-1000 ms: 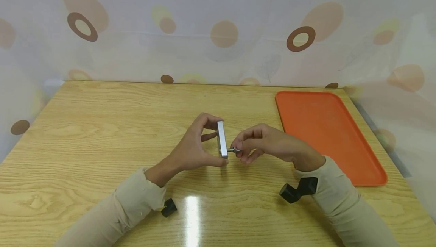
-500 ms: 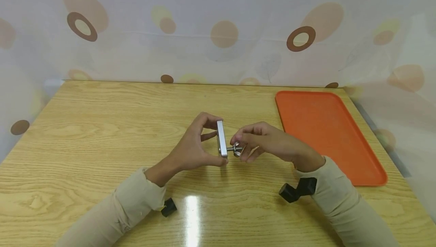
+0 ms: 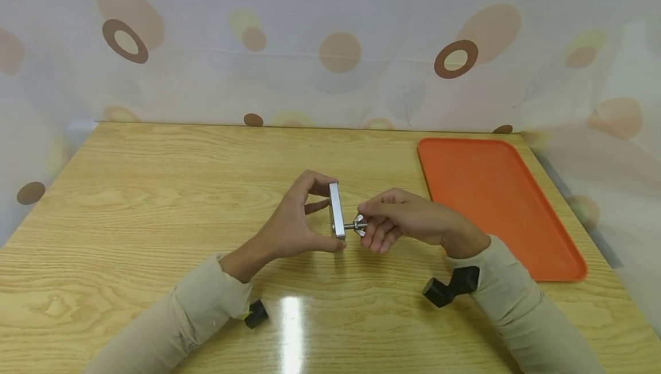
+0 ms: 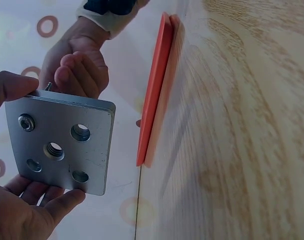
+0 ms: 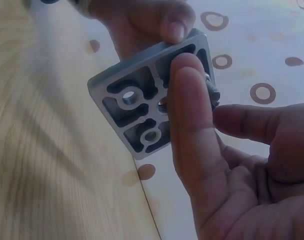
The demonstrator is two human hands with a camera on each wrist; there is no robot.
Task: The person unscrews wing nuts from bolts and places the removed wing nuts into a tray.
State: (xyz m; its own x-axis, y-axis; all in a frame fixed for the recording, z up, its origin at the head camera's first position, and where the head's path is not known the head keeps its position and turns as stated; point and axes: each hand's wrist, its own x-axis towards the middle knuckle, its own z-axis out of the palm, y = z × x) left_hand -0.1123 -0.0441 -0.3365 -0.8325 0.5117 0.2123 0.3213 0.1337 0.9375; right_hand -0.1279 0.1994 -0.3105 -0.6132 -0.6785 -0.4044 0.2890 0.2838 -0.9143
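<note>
My left hand (image 3: pixel 294 225) holds up a square silver metal plate (image 4: pixel 64 145) by its edges, fingers on the far edge and thumb on the near one. In the left wrist view, the plate shows several holes and a bolt head (image 4: pixel 26 122) in one corner. The bolt's shank (image 3: pixel 349 226) sticks out to the right and carries a wing nut (image 3: pixel 359 225). My right hand (image 3: pixel 405 218) is at the nut, thumb and forefinger loosely pinching about its wings. Ribs and recesses mark the plate's other face in the right wrist view, where fingers partly hide the nut.
An orange-red tray (image 3: pixel 496 202) lies at the right of the wooden table (image 3: pixel 181 179), beyond the right hand. A patterned cloth (image 3: pixel 289 41) hangs behind the table and along its sides. Black camera mounts (image 3: pixel 451 287) sit at both wrists.
The right hand's fingers have shifted around the wing nut. Its wings have turned and now show above and below the bolt. The left hand and plate stay still.
</note>
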